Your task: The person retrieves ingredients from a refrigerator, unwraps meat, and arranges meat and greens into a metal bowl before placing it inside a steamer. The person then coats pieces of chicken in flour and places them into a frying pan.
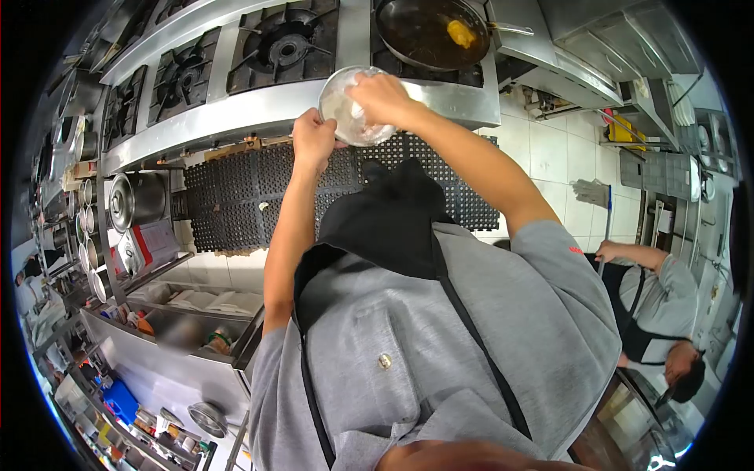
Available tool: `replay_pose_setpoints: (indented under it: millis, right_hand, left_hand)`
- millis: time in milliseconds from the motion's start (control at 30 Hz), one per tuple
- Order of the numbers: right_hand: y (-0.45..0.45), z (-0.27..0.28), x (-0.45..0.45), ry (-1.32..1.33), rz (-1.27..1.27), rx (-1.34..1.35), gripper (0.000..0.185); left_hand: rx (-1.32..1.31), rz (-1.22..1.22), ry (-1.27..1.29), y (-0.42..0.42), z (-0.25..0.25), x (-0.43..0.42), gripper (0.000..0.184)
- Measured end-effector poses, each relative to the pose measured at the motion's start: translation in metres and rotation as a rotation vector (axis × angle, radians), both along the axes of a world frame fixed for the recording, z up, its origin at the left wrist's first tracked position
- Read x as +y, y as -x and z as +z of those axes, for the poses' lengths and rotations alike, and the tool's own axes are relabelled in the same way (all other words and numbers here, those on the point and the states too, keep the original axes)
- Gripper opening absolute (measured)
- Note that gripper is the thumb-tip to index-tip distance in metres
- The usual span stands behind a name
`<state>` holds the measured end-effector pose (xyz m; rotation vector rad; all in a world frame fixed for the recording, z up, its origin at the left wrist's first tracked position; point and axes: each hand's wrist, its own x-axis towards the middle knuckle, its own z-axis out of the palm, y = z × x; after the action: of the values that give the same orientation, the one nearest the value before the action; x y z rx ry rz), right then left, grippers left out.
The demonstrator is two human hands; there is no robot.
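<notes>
A round metal bowl [336, 82] is held up in front of the stove's edge, with a pale, whitish substance inside. My left hand [314, 138] grips its near left rim, thumb over the edge. Inside the bowl is my right hand [382, 100], reaching in from the right with its fingers bent down. Something whitish shows by the right fingertips, but I cannot make out what it is. Just beyond, a large dark frying pan [420, 43] sits on a burner. It contains dark liquid and one yellow-orange piece of food [461, 34] toward its right side.
Gas burners [284, 49] run leftward along the steel stove. A black perforated rubber mat [259, 188] covers the floor below. At left are a lidded pot [135, 200] and a steel counter with containers. A co-worker [656, 298] at right holds a long-handled mop [593, 192].
</notes>
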<state>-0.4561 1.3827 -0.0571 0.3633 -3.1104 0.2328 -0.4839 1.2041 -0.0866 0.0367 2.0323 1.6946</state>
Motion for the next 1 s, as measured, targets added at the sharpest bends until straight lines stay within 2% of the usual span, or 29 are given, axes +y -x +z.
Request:
replay_pose_setpoints:
  millis: [67,133,200,233,333,367,533,633,700,733,800,833,900,1000]
  right_hand:
    - [0.009,0.003,0.024,0.111,-0.061,0.034,0.031]
    - [0.032,-0.004,0.055,0.296,-0.185,-0.061,0.030]
    - [0.038,0.015,0.077,0.409,-0.177,-0.111,0.031]
    - [0.042,0.019,0.088,0.439,-0.153,-0.099,0.035]
    - [0.050,0.034,0.113,0.494,-0.185,-0.075,0.033]
    - [0.052,0.041,0.121,0.592,-0.210,-0.099,0.031]
    - [0.064,0.059,0.170,0.551,-0.305,0.088,0.028]
    - [0.085,0.031,0.204,0.438,-0.337,0.056,0.029]
    - [0.097,-0.001,0.217,0.100,-0.311,0.056,0.025]
    - [0.102,-0.010,0.218,0.100,-0.303,0.056,0.025]
    - [0.111,-0.026,0.217,0.033,-0.512,-0.079,0.022]
    - [0.119,-0.038,0.224,0.029,-0.519,-0.161,0.023]
    - [0.123,-0.053,0.229,-0.001,-0.543,-0.108,0.023]
    - [0.122,-0.044,0.217,-0.079,-0.601,0.030,0.028]
  left_hand:
    - [0.006,-0.006,-0.033,0.009,0.006,0.019,0.016]
    - [-0.001,-0.004,-0.049,0.018,0.015,0.037,0.014]
    - [-0.026,-0.059,-0.004,0.027,0.021,0.051,0.015]
    - [0.033,-0.043,-0.048,0.035,0.007,0.058,0.011]
    - [-0.015,-0.026,-0.094,0.048,0.009,0.077,0.010]
    - [-0.013,-0.012,-0.073,0.051,0.008,0.082,0.010]
    - [-0.017,0.027,-0.115,0.057,0.002,0.080,0.009]
    - [-0.030,0.068,-0.097,0.056,-0.002,0.060,0.009]
    - [-0.040,0.109,-0.057,0.054,-0.006,0.045,0.014]
    - [-0.040,0.117,-0.058,0.052,-0.005,0.039,0.014]
    - [-0.060,0.171,-0.045,0.047,-0.003,0.028,0.016]
    - [-0.054,0.168,-0.006,0.047,-0.007,0.023,0.017]
    - [-0.055,0.197,-0.022,0.043,-0.010,0.018,0.016]
    - [-0.052,0.227,0.001,0.037,-0.009,0.009,0.016]
